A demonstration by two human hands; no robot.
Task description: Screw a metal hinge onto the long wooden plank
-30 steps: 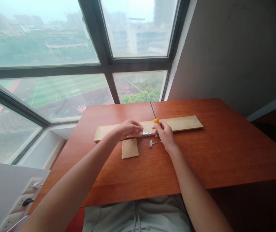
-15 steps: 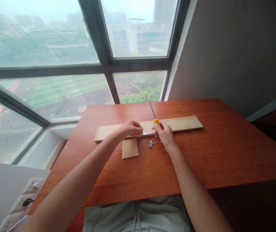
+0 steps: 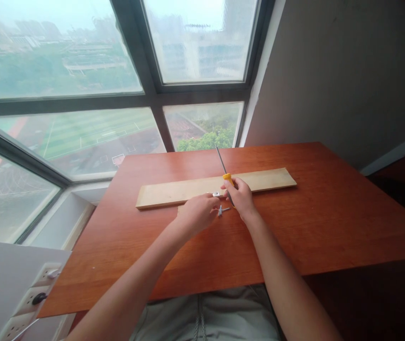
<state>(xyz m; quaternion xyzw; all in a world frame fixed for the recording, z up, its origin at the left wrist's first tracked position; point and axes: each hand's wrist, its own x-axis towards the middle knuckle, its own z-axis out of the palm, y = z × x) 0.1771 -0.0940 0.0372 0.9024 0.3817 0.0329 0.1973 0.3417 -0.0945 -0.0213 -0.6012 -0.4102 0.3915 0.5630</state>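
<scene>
Grey drawstring trousers (image 3: 202,319), bottom centre, meet the near edge of a reddish-brown wooden table (image 3: 231,251). At the centre of the frame the left hand (image 3: 200,210) is bent palm-down, fingers curled, with its fingertips at a small group of silver metal screws (image 3: 220,211); whether it grips one cannot be told. The screws lie on the table, one of them with its long axis directed rightward. Beneath this hand a corner of a thin tan wooden piece (image 3: 180,209) shows. Right of centre, the right hand (image 3: 240,195) is closed around the handle of a yellow-and-black screwdriver (image 3: 227,177). Its long axis slants steeply from lower right to upper left, the grey shaft pointing toward the top of the frame, away from the person. Between the hands, a small silver metal plate (image 3: 216,194) sits at the near edge of a long pale wooden board (image 3: 167,192), which runs left to right, its right end higher in the frame. Beyond stand grey-framed windows (image 3: 149,99).
</scene>
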